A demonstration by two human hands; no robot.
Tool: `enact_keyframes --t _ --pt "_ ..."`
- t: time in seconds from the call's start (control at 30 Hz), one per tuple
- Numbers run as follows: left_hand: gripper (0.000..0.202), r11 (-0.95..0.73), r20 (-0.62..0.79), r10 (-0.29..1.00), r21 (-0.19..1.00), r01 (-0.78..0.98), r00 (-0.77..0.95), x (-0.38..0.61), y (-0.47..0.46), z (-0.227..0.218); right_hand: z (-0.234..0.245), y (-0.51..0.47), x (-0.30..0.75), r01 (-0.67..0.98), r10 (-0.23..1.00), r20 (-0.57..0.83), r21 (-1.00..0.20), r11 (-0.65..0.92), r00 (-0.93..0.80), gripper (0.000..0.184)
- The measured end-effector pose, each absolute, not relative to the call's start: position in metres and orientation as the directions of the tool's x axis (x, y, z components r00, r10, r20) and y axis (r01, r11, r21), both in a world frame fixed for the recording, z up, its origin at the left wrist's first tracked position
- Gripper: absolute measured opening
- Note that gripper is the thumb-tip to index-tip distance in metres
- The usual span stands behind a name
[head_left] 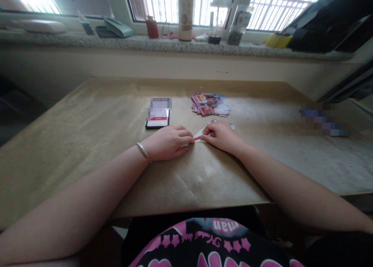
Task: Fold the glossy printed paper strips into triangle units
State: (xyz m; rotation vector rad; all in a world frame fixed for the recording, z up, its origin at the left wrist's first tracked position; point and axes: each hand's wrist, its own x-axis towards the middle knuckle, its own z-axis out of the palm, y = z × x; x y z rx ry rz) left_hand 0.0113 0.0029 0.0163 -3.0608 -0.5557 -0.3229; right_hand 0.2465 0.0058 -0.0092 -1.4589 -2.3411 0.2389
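Note:
A small white and red card or paper piece lies on the brown paper-covered table, between my two hands. My left hand rests on the table with its fingers curled together, pressing down the left end of the piece. My right hand has its fingers bent and pinched on the right end. A silver bracelet sits on my left wrist. Just behind my right hand, a stack of colourful cards lies on the table.
A black phone lies behind my left hand. A blurred object rests at the table's right. The window sill behind holds a tall cylinder, a red cup, jars and books. The table's front edge is near my body.

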Motion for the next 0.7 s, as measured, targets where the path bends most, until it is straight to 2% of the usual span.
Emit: enact_keyframes --t 0.23,0.7 --pt "0.024 -0.927 0.180 0.375 0.102 0.362 0.910 0.0073 0.0033 0.0209 -0.0086 0.0053 0.2461 0.831 0.893 0.215 -0.331 0.448 -0.396 0.018" --pt "0.026 -0.906 0.154 0.412 0.176 0.385 0.898 0.0008 0.0042 0.0202 -0.0115 0.0062 0.2477 0.821 0.890 0.232 -0.348 0.453 -0.392 0.019"
